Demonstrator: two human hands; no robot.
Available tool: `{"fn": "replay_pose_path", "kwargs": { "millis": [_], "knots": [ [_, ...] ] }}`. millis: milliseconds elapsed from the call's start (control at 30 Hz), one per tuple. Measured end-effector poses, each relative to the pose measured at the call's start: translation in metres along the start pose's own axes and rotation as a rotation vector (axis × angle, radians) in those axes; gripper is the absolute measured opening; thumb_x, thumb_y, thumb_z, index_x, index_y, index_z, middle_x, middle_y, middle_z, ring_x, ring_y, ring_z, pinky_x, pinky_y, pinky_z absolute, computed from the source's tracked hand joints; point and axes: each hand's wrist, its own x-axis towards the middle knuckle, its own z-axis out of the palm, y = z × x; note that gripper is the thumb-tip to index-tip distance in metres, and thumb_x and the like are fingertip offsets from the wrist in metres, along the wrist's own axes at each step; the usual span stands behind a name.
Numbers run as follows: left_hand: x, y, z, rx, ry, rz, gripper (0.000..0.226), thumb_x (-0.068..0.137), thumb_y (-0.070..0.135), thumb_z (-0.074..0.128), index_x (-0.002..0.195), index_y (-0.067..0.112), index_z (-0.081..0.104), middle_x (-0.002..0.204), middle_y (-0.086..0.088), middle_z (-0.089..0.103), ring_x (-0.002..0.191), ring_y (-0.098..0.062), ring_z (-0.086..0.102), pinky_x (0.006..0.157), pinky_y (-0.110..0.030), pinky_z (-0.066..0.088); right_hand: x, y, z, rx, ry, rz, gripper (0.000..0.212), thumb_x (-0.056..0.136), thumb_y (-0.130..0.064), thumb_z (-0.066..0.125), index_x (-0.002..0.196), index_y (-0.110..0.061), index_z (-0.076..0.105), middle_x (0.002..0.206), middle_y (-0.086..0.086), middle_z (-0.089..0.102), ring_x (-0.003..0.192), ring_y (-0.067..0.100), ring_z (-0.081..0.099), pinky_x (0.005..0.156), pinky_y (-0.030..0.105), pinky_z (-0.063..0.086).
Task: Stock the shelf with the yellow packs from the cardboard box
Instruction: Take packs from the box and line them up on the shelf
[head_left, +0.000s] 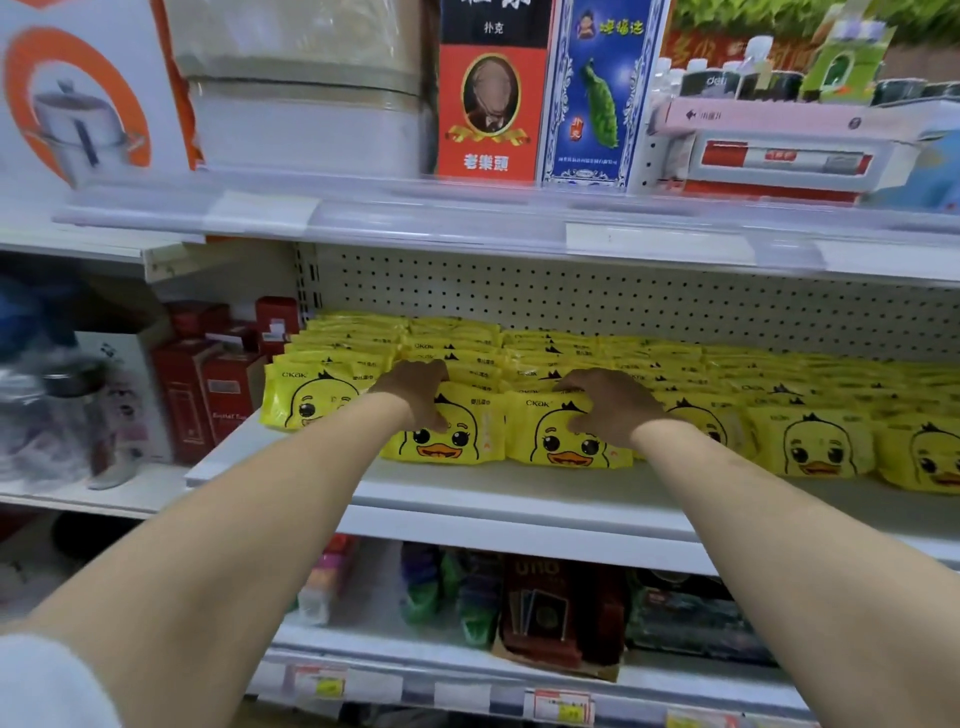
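Yellow packs with a duck face fill the middle white shelf (467, 488) in several rows running back to the pegboard. My left hand (418, 392) grips the top of the front pack (441, 439) of the second row. My right hand (605, 402) grips the top of the front pack (569, 439) of the row beside it. Both packs stand upright near the shelf's front edge. More yellow packs (818, 441) stand to the right and one row (306, 395) to the left. The cardboard box is out of view.
The shelf above (467, 218) overhangs close over my hands and carries card boxes and a pot carton. Red boxes (218, 384) stand left of the yellow packs. The lower shelf (519, 670) holds card decks and small goods.
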Motion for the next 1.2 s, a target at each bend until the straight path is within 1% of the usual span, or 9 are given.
{"fn": "replay_pose_path", "kwargs": {
  "millis": [100, 167, 267, 367, 500, 667, 767, 967, 1200],
  "knots": [
    [0.004, -0.004, 0.005, -0.003, 0.048, 0.004, 0.076, 0.077, 0.03, 0.08, 0.141, 0.021, 0.041, 0.134, -0.007, 0.051, 0.125, -0.029, 0.046, 0.098, -0.044, 0.047, 0.0, -0.003, 0.006, -0.014, 0.058, 0.032, 0.057, 0.084, -0.024, 0.071, 0.136, -0.03, 0.051, 0.137, 0.0, 0.054, 0.12, 0.024, 0.053, 0.088, 0.034, 0.048],
    [0.005, -0.006, 0.006, -0.003, 0.061, 0.014, 0.076, 0.075, 0.031, 0.08, 0.14, 0.022, 0.042, 0.134, -0.007, 0.047, 0.126, -0.029, 0.044, 0.099, -0.045, 0.046, 0.0, -0.005, 0.01, -0.028, 0.082, 0.044, 0.059, 0.084, -0.019, 0.068, 0.138, -0.03, 0.048, 0.136, 0.001, 0.052, 0.122, 0.024, 0.05, 0.087, 0.033, 0.047],
    [0.007, -0.008, 0.006, 0.015, 0.066, 0.027, 0.076, 0.075, 0.033, 0.08, 0.14, 0.023, 0.042, 0.135, -0.005, 0.045, 0.127, -0.028, 0.041, 0.099, -0.045, 0.046, -0.002, -0.011, 0.014, -0.091, 0.098, 0.052, 0.066, 0.084, -0.013, 0.064, 0.144, -0.029, 0.042, 0.14, 0.002, 0.044, 0.133, 0.024, 0.036, 0.092, 0.035, 0.046],
    [0.007, -0.009, 0.006, 0.024, 0.088, 0.038, 0.074, 0.074, 0.034, 0.08, 0.138, 0.023, 0.044, 0.134, -0.005, 0.048, 0.127, -0.028, 0.041, 0.098, -0.043, 0.046, -0.003, -0.017, 0.016, -0.15, 0.105, 0.094, 0.066, 0.085, -0.013, 0.063, 0.145, -0.028, 0.039, 0.143, 0.003, 0.04, 0.135, 0.025, 0.032, 0.095, 0.037, 0.046],
    [0.0, -0.013, 0.009, 0.018, 0.159, 0.049, 0.074, 0.075, 0.037, 0.08, 0.137, 0.022, 0.044, 0.134, -0.006, 0.048, 0.127, -0.028, 0.04, 0.096, -0.041, 0.045, -0.008, -0.033, 0.018, -0.217, 0.124, 0.159, 0.064, 0.087, -0.019, 0.064, 0.145, -0.024, 0.038, 0.143, 0.005, 0.041, 0.133, 0.027, 0.034, 0.095, 0.037, 0.045],
    [-0.01, -0.033, 0.009, -0.019, 0.205, 0.083, 0.081, 0.074, 0.044, 0.08, 0.141, 0.024, 0.039, 0.141, -0.006, 0.043, 0.132, -0.029, 0.036, 0.103, -0.042, 0.038, -0.017, -0.063, 0.022, -0.146, 0.102, 0.149, 0.069, 0.087, -0.033, 0.067, 0.147, -0.025, 0.035, 0.151, 0.005, 0.034, 0.138, 0.026, 0.028, 0.103, 0.037, 0.04],
    [-0.016, -0.049, 0.005, 0.005, 0.228, 0.104, 0.082, 0.073, 0.049, 0.079, 0.14, 0.024, 0.04, 0.14, -0.005, 0.044, 0.13, -0.028, 0.038, 0.101, -0.041, 0.039, -0.026, -0.089, 0.027, -0.103, 0.098, 0.158, 0.07, 0.086, -0.038, 0.069, 0.147, -0.028, 0.036, 0.153, 0.004, 0.032, 0.141, 0.025, 0.025, 0.105, 0.039, 0.039],
    [-0.035, -0.08, 0.002, 0.005, 0.223, 0.129, 0.082, 0.072, 0.047, 0.081, 0.139, 0.022, 0.042, 0.139, -0.007, 0.045, 0.129, -0.03, 0.039, 0.101, -0.041, 0.041, -0.038, -0.142, 0.042, -0.08, 0.159, 0.135, 0.067, 0.084, -0.038, 0.072, 0.143, -0.028, 0.042, 0.146, 0.002, 0.041, 0.135, 0.023, 0.035, 0.102, 0.038, 0.041],
    [-0.056, -0.124, -0.011, -0.007, 0.29, 0.052, 0.08, 0.073, 0.047, 0.08, 0.138, 0.021, 0.042, 0.138, -0.007, 0.046, 0.126, -0.029, 0.041, 0.1, -0.04, 0.039, -0.022, -0.174, 0.029, -0.097, 0.135, 0.044, 0.068, 0.085, -0.04, 0.071, 0.144, -0.027, 0.04, 0.149, 0.002, 0.038, 0.139, 0.023, 0.029, 0.107, 0.039, 0.038]
  ]
}}
